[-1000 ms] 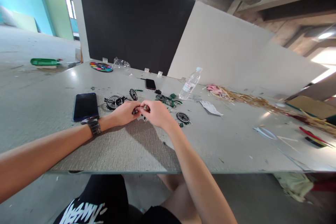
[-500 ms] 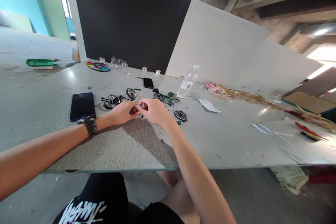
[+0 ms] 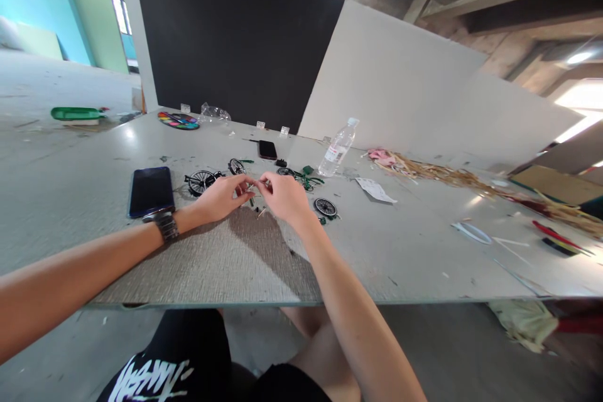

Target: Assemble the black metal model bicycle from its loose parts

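Grey table (image 3: 367, 257), both hands meeting above its middle: left hand (image 3: 221, 196) and right hand (image 3: 284, 196) with fingertips pinched narrow on a thin metal pin (image 3: 257, 184) between them; small spoked wheel (image 3: 326, 206) just right, dark phone (image 3: 151, 191) left

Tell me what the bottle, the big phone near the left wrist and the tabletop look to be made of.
Bottle: clear, thin plastic by the look; the wall shows through it, white cap and label.
Big phone: glossy dark glass face, with a bluish sheen.
Tabletop: grey board with a fine woven-looking grain, matte, probably laminate; the thin front edge is chipped.
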### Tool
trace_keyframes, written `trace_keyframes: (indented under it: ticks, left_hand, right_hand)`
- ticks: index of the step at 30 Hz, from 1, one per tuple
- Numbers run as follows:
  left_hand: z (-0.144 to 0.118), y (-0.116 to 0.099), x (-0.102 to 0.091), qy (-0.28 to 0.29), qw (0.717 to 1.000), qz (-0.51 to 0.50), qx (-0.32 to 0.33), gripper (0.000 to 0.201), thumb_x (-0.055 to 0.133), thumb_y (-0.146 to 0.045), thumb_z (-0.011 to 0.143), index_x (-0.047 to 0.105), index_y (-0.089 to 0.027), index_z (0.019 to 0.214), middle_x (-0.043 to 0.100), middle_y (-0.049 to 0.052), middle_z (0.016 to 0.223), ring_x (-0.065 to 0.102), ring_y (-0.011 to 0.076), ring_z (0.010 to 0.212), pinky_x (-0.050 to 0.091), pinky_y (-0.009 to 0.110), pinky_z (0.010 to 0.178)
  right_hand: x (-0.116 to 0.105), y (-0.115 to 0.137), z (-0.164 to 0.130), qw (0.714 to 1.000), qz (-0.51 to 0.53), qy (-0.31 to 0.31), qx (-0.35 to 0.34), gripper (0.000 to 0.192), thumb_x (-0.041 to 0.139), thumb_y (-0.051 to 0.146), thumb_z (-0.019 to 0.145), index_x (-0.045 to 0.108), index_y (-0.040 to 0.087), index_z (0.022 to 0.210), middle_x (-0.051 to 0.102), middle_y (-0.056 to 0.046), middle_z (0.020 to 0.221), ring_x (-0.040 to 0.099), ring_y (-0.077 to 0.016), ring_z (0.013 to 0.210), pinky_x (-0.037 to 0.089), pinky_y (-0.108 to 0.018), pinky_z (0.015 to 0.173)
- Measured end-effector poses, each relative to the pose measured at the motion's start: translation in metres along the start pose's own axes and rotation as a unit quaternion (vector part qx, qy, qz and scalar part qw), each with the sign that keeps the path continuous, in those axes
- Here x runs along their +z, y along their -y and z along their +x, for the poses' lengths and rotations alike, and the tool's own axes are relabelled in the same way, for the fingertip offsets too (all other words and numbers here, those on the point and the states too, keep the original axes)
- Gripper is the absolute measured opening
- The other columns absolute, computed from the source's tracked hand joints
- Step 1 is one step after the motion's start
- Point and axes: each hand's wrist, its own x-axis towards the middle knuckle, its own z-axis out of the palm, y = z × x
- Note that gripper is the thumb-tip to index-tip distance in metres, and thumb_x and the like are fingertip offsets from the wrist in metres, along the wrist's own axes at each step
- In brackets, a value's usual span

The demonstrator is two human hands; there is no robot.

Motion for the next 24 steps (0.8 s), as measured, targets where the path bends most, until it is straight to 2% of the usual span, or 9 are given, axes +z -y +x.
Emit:
trace_keyframes:
  ticks: [4,10,14,17,20,22,24]
  left_hand:
    - [0.0,-0.001,0.0,-0.005,1.0,-0.018,0.006,0.036,0.055,-0.04,0.095,0.065,-0.02,0.124,0.071,0.002,0.082,0.066,0.017,0.074,0.049,0.029,0.071]
    - [0.0,-0.004,0.0,-0.005,1.0,-0.007,0.009,0.037,0.052,-0.042,0.096,0.067,-0.018,0.119,0.073,0.005,0.087,0.066,0.0173,0.075,0.049,0.03,0.073]
    - [-0.002,-0.008,-0.003,-0.019,0.999,-0.025,0.018,0.04,0.045,-0.041,0.099,0.061,-0.018,0.127,0.072,0.005,0.091,0.066,0.0175,0.079,0.05,0.03,0.076]
    - [-0.003,-0.009,-0.004,-0.032,0.999,-0.037,0.013,0.043,0.04,-0.042,0.101,0.053,-0.019,0.135,0.072,0.006,0.098,0.067,0.019,0.086,0.05,0.032,0.082]
    - [-0.002,-0.004,0.0,-0.051,0.999,-0.012,0.004,0.052,0.049,-0.045,0.098,0.044,-0.021,0.143,0.069,0.009,0.114,0.066,0.0229,0.104,0.049,0.038,0.094]
    - [0.0,0.004,0.004,-0.056,0.998,0.009,0.004,0.053,0.051,-0.046,0.097,0.045,-0.02,0.142,0.066,0.012,0.123,0.062,0.0254,0.116,0.046,0.042,0.101]
    - [0.002,0.011,0.008,-0.031,0.999,0.038,0.017,0.046,0.052,-0.045,0.096,0.054,-0.019,0.134,0.064,0.013,0.128,0.059,0.0269,0.122,0.044,0.043,0.105]
  right_hand:
    - [0.0,-0.002,0.001,1.0,-0.024,-0.008,0.016,0.027,0.045,0.039,0.102,0.065,0.022,0.094,0.067,-0.005,0.082,0.052,-0.0141,0.064,0.026,-0.027,0.058]
    - [0.003,-0.005,0.002,0.998,-0.052,-0.019,0.023,0.037,0.037,0.042,0.105,0.061,0.021,0.087,0.064,-0.005,0.076,0.052,-0.0157,0.063,0.023,-0.027,0.057]
    - [0.004,-0.007,0.003,0.998,-0.059,-0.015,0.034,0.04,0.033,0.043,0.105,0.061,0.021,0.087,0.065,-0.006,0.076,0.053,-0.0167,0.062,0.023,-0.028,0.056]
    - [0.002,-0.006,0.003,0.997,-0.061,-0.002,0.051,0.041,0.033,0.043,0.105,0.063,0.021,0.087,0.066,-0.007,0.078,0.055,-0.0178,0.064,0.025,-0.028,0.057]
    - [0.001,-0.006,0.003,0.996,-0.061,0.004,0.06,0.043,0.034,0.042,0.105,0.063,0.02,0.083,0.067,-0.008,0.079,0.057,-0.018,0.066,0.027,-0.027,0.058]
    - [0.001,-0.005,0.003,0.997,-0.056,0.006,0.061,0.046,0.034,0.043,0.105,0.063,0.02,0.079,0.067,-0.008,0.078,0.058,-0.0175,0.065,0.028,-0.027,0.058]
    - [0.001,-0.006,0.003,0.997,-0.051,0.011,0.057,0.049,0.033,0.044,0.106,0.062,0.02,0.075,0.067,-0.008,0.076,0.058,-0.017,0.065,0.029,-0.027,0.058]
